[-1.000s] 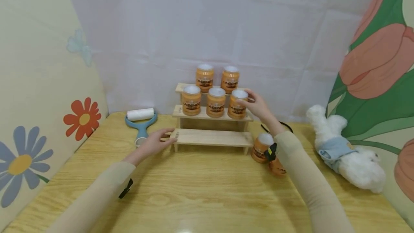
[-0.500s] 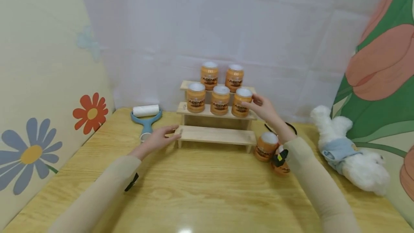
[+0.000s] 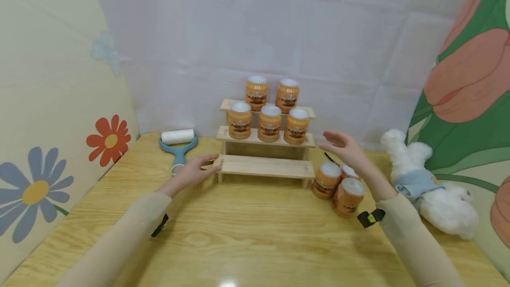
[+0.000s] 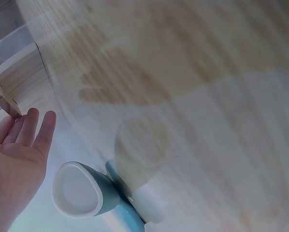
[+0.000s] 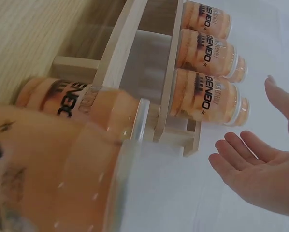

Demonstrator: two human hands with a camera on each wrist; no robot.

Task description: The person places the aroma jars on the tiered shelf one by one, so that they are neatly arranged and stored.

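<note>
A three-step wooden stand (image 3: 267, 166) bears orange jars with white lids. Two jars stand on its top step, such as the left jar (image 3: 256, 94). Three more line the middle step, with the rightmost jar (image 3: 296, 126) near the step's right end. My left hand (image 3: 194, 172) has its straight fingers at the left end of the bottom step; in the left wrist view its fingertips (image 4: 32, 113) meet the wood. To the right of the stand, my right hand (image 3: 346, 149) is held in the air, fingers extended and apart from the jars, holding nothing.
Several jars, including a front jar (image 3: 348, 197) and a jar (image 3: 326, 181) beside the stand, are grouped on the table (image 3: 239, 234) below my right hand. A blue-handled lint roller (image 3: 178, 143) lies at the left. A white plush toy (image 3: 430, 189) lies at the right.
My right hand has let go of the rightmost jar on the middle step and drawn back to the right and down. The left hand keeps its place at the stand.
</note>
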